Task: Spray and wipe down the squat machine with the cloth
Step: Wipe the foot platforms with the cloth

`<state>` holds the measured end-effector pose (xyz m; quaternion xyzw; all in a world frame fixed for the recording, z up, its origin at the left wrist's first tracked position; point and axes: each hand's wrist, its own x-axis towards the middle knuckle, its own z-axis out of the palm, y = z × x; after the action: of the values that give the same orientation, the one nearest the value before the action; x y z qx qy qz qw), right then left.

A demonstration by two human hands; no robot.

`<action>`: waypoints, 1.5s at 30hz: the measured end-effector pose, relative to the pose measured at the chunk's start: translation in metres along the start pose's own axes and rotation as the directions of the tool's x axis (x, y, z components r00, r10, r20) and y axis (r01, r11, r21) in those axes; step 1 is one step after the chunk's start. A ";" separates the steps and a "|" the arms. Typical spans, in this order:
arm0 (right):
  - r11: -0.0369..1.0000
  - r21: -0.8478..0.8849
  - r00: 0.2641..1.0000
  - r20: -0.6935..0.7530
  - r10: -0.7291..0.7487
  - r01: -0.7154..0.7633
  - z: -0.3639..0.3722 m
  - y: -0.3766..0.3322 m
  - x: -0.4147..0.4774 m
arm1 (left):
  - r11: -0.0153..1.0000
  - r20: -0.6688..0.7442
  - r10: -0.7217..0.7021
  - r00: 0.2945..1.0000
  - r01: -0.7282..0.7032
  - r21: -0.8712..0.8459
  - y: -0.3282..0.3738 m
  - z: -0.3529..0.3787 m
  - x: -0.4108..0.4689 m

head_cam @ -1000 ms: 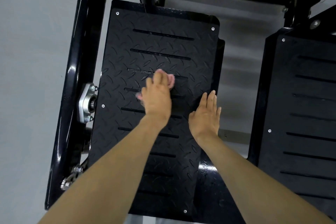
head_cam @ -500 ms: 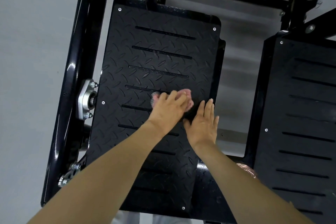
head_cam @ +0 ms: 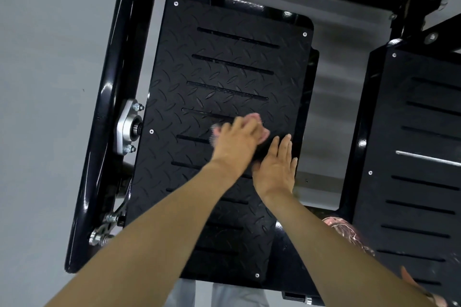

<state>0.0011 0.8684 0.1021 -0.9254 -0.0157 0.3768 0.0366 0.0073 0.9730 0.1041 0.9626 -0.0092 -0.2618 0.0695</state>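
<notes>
Squat machine, footplate (head_cam: 224,70): black tread plate, long axis running 12 to 6 o'clock and leaning slightly toward 7. Its slots lie crosswise.

Cloth (head_cam: 257,119): pink, bunched, lying on the plate between the fourth and fifth slots at their 3 o'clock ends.

Left hand (head_cam: 237,144): fingers bent over the cloth, holding it against the plate.

Right hand (head_cam: 277,164): flat, fingers straight and close together, resting on the plate's 3 o'clock edge just beside the left hand.

Change over the last second: the cloth has moved one slot toward 6 o'clock and across toward 3; the right hand has stayed put.

Surroundings: frame tube (head_cam: 112,82) and bearing block (head_cam: 127,127) at 9 o'clock; second footplate (head_cam: 424,157) at 3 o'clock. A pink patterned object (head_cam: 349,234) lies partly hidden under the right forearm; I cannot tell what it is.
</notes>
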 end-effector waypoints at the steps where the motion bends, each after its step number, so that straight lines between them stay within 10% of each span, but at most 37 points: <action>1: 1.000 -0.005 1.000 -0.002 0.001 -0.001 0.001 0.000 -0.001 | 0.999 0.000 0.033 0.999 -0.033 -0.005 0.008 -0.001 0.005; 8: 0.999 -0.047 1.000 0.004 0.020 -0.020 0.001 -0.001 -0.004 | 0.974 -0.018 0.150 0.989 -0.144 0.176 -0.017 0.002 0.000; 17: 1.000 0.006 1.000 0.015 0.027 -0.027 0.003 -0.022 -0.004 | 0.943 -0.002 -0.184 0.983 0.177 0.282 -0.137 0.023 -0.059; 24: 0.999 0.025 0.999 0.038 0.035 -0.036 0.009 -0.018 -0.012 | 0.867 -0.037 -0.494 0.869 0.489 -0.093 -0.100 0.040 -0.071; 32: 1.000 0.001 0.999 0.051 0.004 -0.004 0.015 0.002 -0.023 | 0.966 -0.031 -0.194 0.981 0.196 0.169 -0.094 0.056 -0.087; 40: 1.000 0.022 0.999 0.038 -0.005 0.004 0.015 0.014 -0.023 | 0.767 -0.044 -0.617 0.786 0.587 -0.258 -0.046 0.049 -0.078; 45: 1.000 0.029 0.999 0.036 -0.001 0.000 0.016 0.025 -0.029 | 0.925 -0.053 -0.314 0.948 0.293 -0.241 0.038 0.044 -0.052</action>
<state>-0.0309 0.8425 0.1083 -0.9178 -0.0109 0.3937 0.0499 -0.0595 0.9329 0.0980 0.9486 0.1736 -0.2248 0.1396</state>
